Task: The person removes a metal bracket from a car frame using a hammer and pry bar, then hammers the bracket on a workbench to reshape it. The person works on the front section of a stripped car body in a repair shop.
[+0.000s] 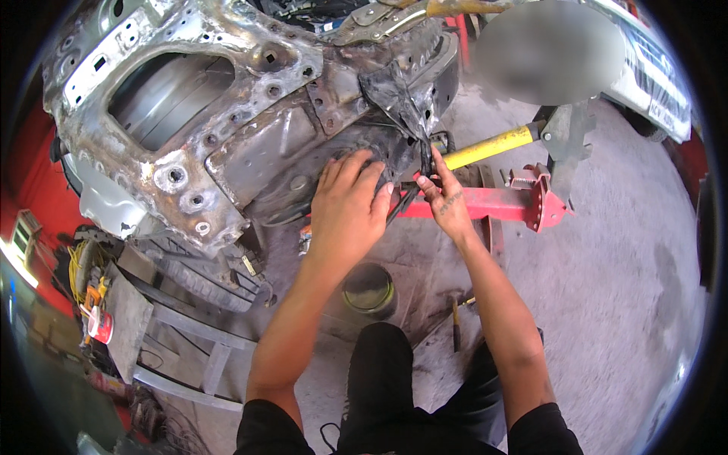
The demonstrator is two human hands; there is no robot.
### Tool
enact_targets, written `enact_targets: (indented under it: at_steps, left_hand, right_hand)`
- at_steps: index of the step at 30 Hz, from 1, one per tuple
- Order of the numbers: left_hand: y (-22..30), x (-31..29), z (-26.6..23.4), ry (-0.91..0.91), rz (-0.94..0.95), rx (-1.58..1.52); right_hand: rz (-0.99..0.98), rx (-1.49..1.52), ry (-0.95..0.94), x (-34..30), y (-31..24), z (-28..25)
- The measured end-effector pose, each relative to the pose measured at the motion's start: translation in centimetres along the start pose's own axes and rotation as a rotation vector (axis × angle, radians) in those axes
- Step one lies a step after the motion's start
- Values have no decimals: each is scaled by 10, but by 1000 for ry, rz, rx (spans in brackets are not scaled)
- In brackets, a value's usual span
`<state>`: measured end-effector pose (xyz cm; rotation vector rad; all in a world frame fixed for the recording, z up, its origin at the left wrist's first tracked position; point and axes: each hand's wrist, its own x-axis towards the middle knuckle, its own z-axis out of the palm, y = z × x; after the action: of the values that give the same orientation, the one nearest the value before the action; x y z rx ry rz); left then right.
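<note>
Left hand (347, 208) spread flat on a stripped car body panel (227, 129), right hand (446, 203) pinching a black cable (425, 163) beside a red jack (500, 203).

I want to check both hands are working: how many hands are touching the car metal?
2. The left hand lies flat on the dark panel. The right hand pinches the torn black strip beside it. No other hands are visible.

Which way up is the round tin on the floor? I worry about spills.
Upright: the round tin stands on the concrete floor with its circular top facing up, below the left hand. Whether it is lidded or full, cannot tell.
</note>
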<state>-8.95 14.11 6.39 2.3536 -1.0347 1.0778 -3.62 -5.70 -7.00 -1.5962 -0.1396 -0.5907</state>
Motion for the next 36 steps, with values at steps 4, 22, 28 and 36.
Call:
enact_targets:
  at_steps: [4, 22, 28, 36]
  left_hand:
    - [7, 9, -49, 213, 78, 103]
    - [-61, 38, -136, 324, 9, 792]
    - [-73, 35, -135, 352, 92, 798]
    - [-70, 33, -141, 305, 107, 776]
  right_hand:
    - [-13, -69, -29, 1, -2, -4]
    - [-86, -48, -24, -1, -4, 1]
    - [-32, -79, -34, -1, 6, -3]
    - [-14, -97, -51, 1, 1, -1]
